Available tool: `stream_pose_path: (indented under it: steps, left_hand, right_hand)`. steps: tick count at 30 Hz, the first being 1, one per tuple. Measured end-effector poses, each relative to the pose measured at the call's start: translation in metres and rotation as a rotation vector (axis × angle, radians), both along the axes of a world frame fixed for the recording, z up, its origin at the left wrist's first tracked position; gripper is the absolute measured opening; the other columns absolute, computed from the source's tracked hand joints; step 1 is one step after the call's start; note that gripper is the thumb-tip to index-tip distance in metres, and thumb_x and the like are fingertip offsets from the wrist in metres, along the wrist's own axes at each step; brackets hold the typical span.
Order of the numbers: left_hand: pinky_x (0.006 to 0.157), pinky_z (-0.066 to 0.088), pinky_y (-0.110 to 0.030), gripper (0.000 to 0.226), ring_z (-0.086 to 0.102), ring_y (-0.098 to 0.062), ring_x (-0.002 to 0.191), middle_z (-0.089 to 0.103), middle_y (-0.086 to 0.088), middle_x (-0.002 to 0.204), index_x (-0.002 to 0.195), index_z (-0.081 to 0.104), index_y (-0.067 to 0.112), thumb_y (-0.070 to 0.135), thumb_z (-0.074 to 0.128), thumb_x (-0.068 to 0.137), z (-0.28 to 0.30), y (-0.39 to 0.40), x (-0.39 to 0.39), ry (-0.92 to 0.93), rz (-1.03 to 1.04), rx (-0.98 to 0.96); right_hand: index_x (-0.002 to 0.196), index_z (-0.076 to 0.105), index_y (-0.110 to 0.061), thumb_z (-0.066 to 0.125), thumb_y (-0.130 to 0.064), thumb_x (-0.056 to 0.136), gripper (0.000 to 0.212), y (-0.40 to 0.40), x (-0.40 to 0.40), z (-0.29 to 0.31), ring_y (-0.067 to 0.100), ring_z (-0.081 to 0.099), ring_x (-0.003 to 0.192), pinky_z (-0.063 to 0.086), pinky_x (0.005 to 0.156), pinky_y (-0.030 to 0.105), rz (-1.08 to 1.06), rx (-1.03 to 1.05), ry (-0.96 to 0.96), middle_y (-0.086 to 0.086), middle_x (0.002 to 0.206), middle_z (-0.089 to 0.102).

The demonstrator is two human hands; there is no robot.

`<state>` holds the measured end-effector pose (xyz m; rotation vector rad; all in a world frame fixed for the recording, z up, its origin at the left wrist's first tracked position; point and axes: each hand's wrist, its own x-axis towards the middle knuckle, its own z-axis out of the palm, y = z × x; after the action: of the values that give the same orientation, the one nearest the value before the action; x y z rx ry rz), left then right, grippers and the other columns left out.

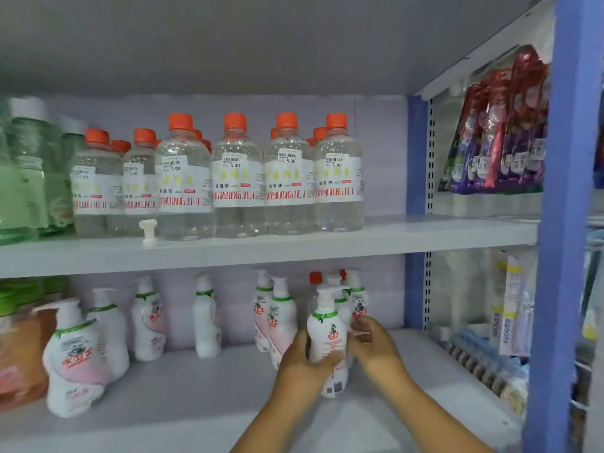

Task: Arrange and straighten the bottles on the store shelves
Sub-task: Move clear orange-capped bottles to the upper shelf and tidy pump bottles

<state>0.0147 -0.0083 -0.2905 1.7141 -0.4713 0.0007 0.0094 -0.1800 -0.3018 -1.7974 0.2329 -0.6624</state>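
Upright pump bottle gripped by left hand and right hand, crowded by pump bottles behind.

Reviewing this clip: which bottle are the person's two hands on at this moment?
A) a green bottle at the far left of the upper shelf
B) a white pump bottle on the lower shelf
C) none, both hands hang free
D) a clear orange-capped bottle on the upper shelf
B: the left hand and right hand both grip the white pump bottle on the lower shelf, fingers curled round its body.
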Motion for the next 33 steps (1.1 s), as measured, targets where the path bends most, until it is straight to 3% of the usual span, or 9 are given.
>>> stream_pose_path:
  steps: [3,7,12,20,22,25,27,30,33]
  left_hand:
    - [0.065,0.052,-0.008,0.042,0.068,0.011,0.083,0.075,0.016,0.102,0.112,0.065,0.039,0.021,0.085,0.081,-0.003,0.025,0.001,-0.001,0.138,-0.030]
    - [0.058,0.049,-0.008,0.039,0.069,0.009,0.078,0.075,0.019,0.090,0.102,0.063,0.043,0.022,0.088,0.080,-0.002,0.103,0.019,-0.011,0.350,-0.018]
    - [0.077,0.055,-0.034,0.039,0.069,-0.011,0.089,0.071,0.014,0.098,0.112,0.061,0.035,0.030,0.086,0.082,-0.001,0.192,0.067,0.004,0.563,0.097]
    - [0.090,0.055,-0.046,0.038,0.069,-0.032,0.096,0.075,-0.012,0.112,0.120,0.065,0.017,0.026,0.082,0.087,-0.006,0.245,0.121,-0.043,0.618,0.154]
    - [0.092,0.054,-0.054,0.042,0.068,-0.038,0.101,0.073,-0.016,0.108,0.116,0.067,0.010,0.032,0.083,0.085,0.004,0.244,0.113,-0.151,0.669,0.201]
    - [0.085,0.050,-0.044,0.046,0.060,-0.037,0.088,0.064,-0.016,0.095,0.101,0.066,0.010,0.050,0.071,0.078,0.027,0.224,0.071,-0.466,0.853,0.118]
    - [0.081,0.050,-0.028,0.022,0.064,-0.021,0.081,0.066,0.000,0.093,0.096,0.061,0.035,0.044,0.074,0.080,0.038,0.188,0.030,-0.514,0.605,-0.088]
    - [0.076,0.051,-0.014,0.038,0.071,-0.009,0.085,0.071,0.011,0.095,0.095,0.064,0.042,0.012,0.083,0.082,0.034,0.117,0.006,-0.374,0.219,-0.123]
    - [0.083,0.054,-0.017,0.035,0.069,-0.009,0.102,0.071,0.010,0.110,0.110,0.066,0.029,0.011,0.081,0.085,0.032,0.039,0.011,-0.171,0.069,-0.129]
  right_hand:
    - [0.103,0.067,-0.032,0.087,-0.032,0.077,0.032,0.004,0.005,0.003,-0.001,0.072,0.080,0.051,0.060,0.012,0.058,-0.065,0.070,-0.012,0.096,0.078]
    - [0.099,0.065,-0.033,0.087,-0.038,0.073,0.034,0.030,0.004,0.011,-0.009,0.065,0.075,0.043,0.056,0.009,0.002,-0.183,0.137,-0.018,0.091,0.068]
    - [0.099,0.064,-0.031,0.086,-0.032,0.076,0.032,0.093,-0.001,0.011,-0.003,0.068,0.084,0.049,0.067,0.014,0.089,-0.171,0.071,-0.014,0.097,0.070]
    - [0.104,0.064,-0.036,0.074,-0.050,0.067,0.041,0.207,0.037,0.008,-0.002,0.067,0.095,0.057,0.084,0.024,0.229,-0.235,0.130,-0.015,0.106,0.072]
    - [0.118,0.065,-0.030,0.077,-0.051,0.068,0.055,0.213,0.047,0.005,0.002,0.067,0.103,0.056,0.093,0.030,0.251,-0.260,0.142,-0.012,0.114,0.070]
    - [0.116,0.066,-0.032,0.086,-0.042,0.074,0.047,0.186,0.038,0.003,-0.005,0.065,0.089,0.051,0.077,0.011,0.187,-0.154,0.045,-0.014,0.107,0.064]
    - [0.099,0.069,-0.033,0.083,-0.028,0.083,0.022,0.140,0.020,0.008,0.004,0.064,0.079,0.046,0.067,0.009,-0.064,-0.156,-0.154,-0.010,0.097,0.062]
    - [0.097,0.065,-0.031,0.079,-0.019,0.088,0.021,0.059,0.005,0.022,0.015,0.067,0.084,0.053,0.075,0.024,-0.402,-0.112,-0.272,0.000,0.104,0.062]
    - [0.127,0.060,-0.013,0.088,-0.034,0.078,0.060,0.008,0.017,0.029,0.026,0.064,0.108,0.054,0.095,0.044,-0.388,-0.120,-0.036,0.008,0.125,0.057]
